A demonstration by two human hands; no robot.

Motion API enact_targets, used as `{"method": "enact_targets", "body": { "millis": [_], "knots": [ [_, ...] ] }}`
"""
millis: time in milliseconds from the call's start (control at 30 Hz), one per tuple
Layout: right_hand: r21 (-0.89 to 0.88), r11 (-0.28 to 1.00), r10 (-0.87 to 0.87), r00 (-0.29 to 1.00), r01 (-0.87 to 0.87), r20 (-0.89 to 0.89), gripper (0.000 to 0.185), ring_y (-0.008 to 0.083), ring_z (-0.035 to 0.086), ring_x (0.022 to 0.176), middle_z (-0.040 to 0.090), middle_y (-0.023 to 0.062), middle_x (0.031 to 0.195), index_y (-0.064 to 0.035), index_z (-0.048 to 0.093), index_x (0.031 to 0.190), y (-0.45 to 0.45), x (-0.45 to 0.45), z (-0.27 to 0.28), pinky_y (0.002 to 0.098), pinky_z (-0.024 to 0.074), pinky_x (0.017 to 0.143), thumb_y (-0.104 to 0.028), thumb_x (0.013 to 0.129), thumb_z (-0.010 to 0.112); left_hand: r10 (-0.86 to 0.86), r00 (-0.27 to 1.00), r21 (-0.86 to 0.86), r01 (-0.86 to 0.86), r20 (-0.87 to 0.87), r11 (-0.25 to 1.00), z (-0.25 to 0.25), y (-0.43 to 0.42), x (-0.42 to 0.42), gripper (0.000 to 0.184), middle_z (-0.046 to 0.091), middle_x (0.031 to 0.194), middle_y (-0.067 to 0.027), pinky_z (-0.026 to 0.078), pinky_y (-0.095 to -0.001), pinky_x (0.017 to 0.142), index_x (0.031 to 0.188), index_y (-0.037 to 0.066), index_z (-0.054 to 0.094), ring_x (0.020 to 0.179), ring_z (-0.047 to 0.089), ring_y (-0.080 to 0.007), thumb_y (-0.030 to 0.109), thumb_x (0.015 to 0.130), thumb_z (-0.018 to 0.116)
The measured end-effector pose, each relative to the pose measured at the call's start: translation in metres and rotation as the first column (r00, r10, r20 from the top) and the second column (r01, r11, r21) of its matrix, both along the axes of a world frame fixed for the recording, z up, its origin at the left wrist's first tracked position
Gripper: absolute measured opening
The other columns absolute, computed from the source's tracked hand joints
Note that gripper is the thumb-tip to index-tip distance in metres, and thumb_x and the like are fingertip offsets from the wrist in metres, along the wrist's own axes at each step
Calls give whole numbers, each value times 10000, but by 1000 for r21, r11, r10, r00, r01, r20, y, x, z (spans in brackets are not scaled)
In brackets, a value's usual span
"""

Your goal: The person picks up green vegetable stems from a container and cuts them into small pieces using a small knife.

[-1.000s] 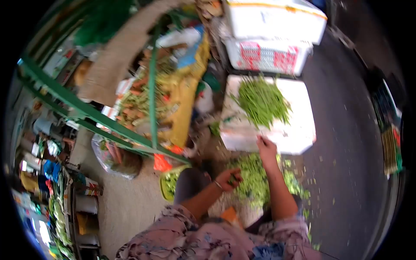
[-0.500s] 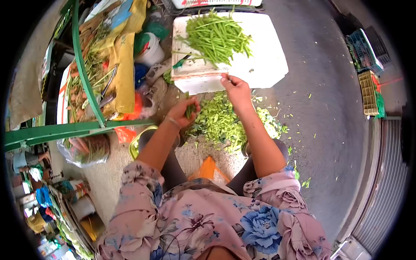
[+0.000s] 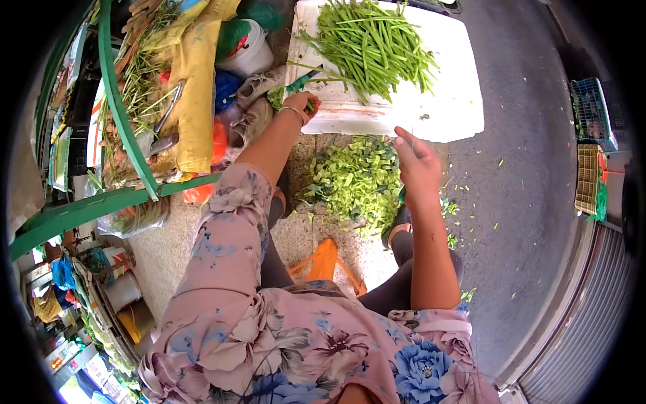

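Observation:
A heap of long green stems [image 3: 373, 47] lies on a white foam box [image 3: 447, 81]. My left hand [image 3: 302, 108] is at the box's front left edge, fingers curled round something green, probably stem pieces, beside a green-handled tool [image 3: 303, 79] lying on the box. Just off the box's front edge, my right hand [image 3: 418, 165] has its index finger stretched out and its thumb apart from it; something small and green shows below the palm, too hidden to name. Cut green pieces [image 3: 353, 182] are piled on the ground between my feet, in front of the box.
A green metal frame [image 3: 121, 101] stands at the left, with yellow sacking [image 3: 198, 87] and root vegetables behind it. A white bucket [image 3: 252, 50] and shoes [image 3: 252, 128] are left of the box. An orange stool [image 3: 325, 259] is under me; crates [image 3: 591, 178] stand far right.
My left hand has moved forward to the box's edge. My right hand has drawn back and to the right, and its fingers have spread. The view has shifted too.

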State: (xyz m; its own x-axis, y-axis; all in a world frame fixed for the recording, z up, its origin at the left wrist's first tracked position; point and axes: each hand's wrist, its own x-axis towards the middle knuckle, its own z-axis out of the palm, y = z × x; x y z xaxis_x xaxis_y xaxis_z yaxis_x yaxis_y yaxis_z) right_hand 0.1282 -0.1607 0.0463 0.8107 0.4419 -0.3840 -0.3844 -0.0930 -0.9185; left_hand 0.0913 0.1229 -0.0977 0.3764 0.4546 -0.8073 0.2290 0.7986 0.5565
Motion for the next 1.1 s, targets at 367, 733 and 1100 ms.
{"method": "enact_targets", "body": {
  "millis": [367,733,1100],
  "knots": [
    [8,1000,-8,999,9,-54,268,14,314,570,438,-84,647,-5,586,1044,8,16,3,159,253,511,-139,812,582,-47,969,399,143,-241,906,20,2,37,223,515,949,-143,526,-378,612,972,4,485,774,528,-242,14,766,569],
    [48,999,-17,995,21,-97,266,2,290,541,446,-82,654,9,573,1051,8,9,10,157,223,473,-115,816,568,-242,872,450,435,-425,780,-46,54,1,224,511,1004,-146,512,-420,649,1016,52,525,878,538,-271,105,798,526],
    [49,999,-16,996,21,-89,255,7,325,574,463,-78,675,8,579,1044,12,12,3,151,259,503,-116,822,568,-12,999,247,24,-49,969,30,-45,52,136,511,619,-9,395,-241,417,779,82,568,502,459,-101,184,754,654]
  ]
}}
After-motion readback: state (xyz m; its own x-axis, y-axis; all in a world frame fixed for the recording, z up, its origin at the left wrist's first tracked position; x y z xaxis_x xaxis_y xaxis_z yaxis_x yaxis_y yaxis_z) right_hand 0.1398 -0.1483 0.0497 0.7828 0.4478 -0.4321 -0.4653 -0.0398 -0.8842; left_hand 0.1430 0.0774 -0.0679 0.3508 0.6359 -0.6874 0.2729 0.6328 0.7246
